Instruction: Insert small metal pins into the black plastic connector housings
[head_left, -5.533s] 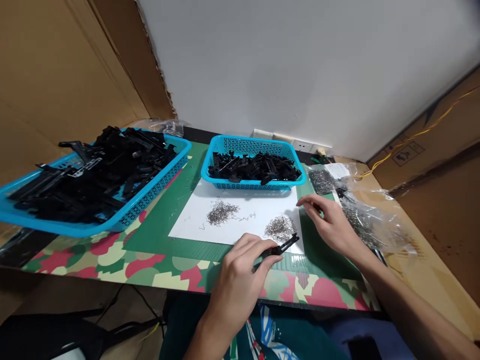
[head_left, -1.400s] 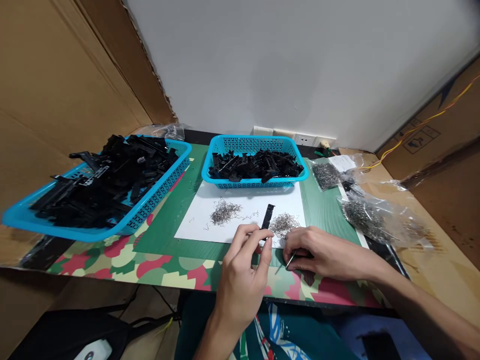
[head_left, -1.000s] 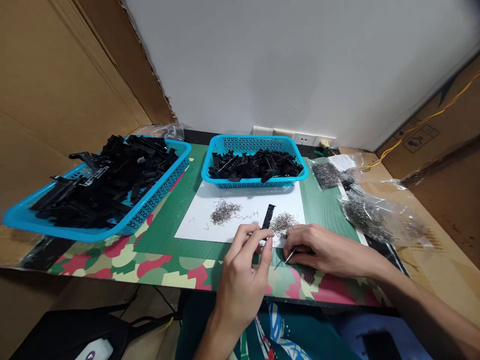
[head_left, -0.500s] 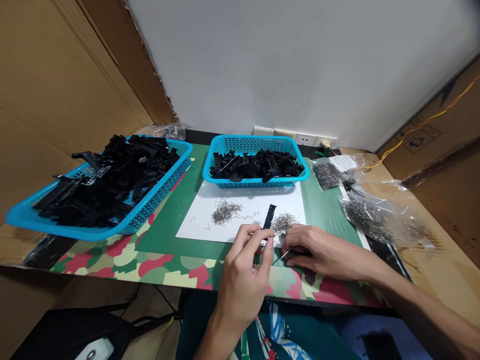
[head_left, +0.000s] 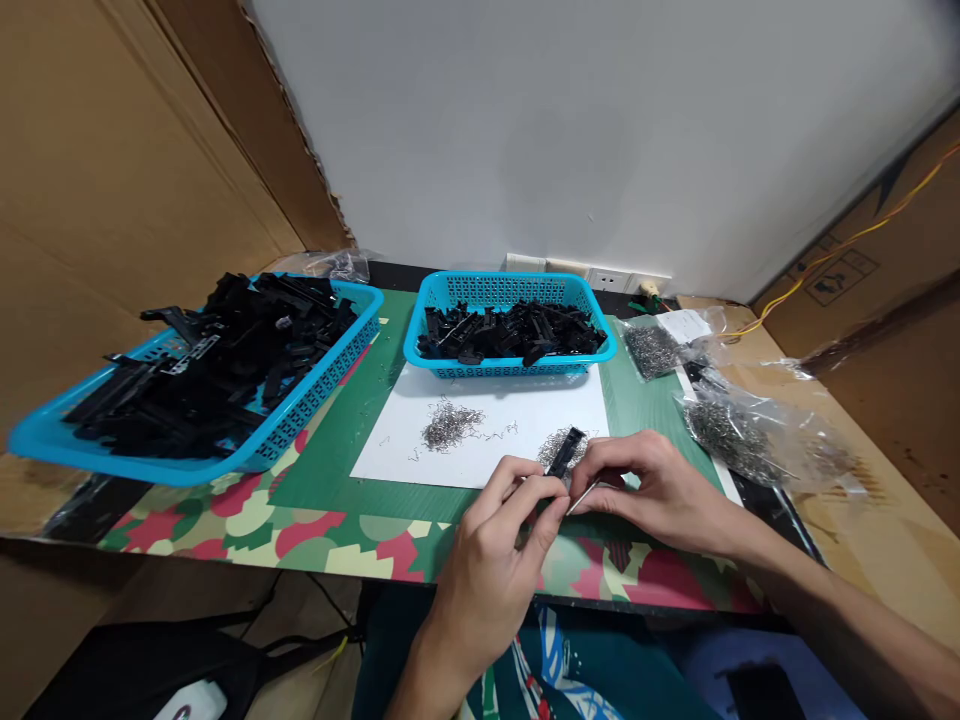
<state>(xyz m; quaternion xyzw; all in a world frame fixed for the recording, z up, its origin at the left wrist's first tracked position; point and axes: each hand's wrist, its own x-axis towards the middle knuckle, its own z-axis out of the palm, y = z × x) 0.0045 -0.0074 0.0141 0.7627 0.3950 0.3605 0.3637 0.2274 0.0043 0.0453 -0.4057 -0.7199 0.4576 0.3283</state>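
Observation:
My left hand [head_left: 504, 545] pinches a small black plastic strip [head_left: 564, 451], which points up and to the right over the front edge of the white paper sheet [head_left: 405, 440]. My right hand [head_left: 651, 487] is closed beside it, holding a thin silver metal pin [head_left: 582, 496] whose tip points toward the strip's lower end. The two hands almost touch. Behind the strip lies a heap of small wire springs [head_left: 553, 446]. A second heap of springs [head_left: 448, 423] rests further left on the paper.
A blue basket [head_left: 510, 292] of small black parts stands behind the paper. A larger blue basket [head_left: 315, 385] of long black parts fills the left. Clear bags of metal springs [head_left: 731, 430] lie at right. Cardboard walls stand on both sides. The table edge runs just under my hands.
My left hand drew back toward me and tilted the black strip to the right. My right hand lifted off the mat and brought the pin up to the strip.

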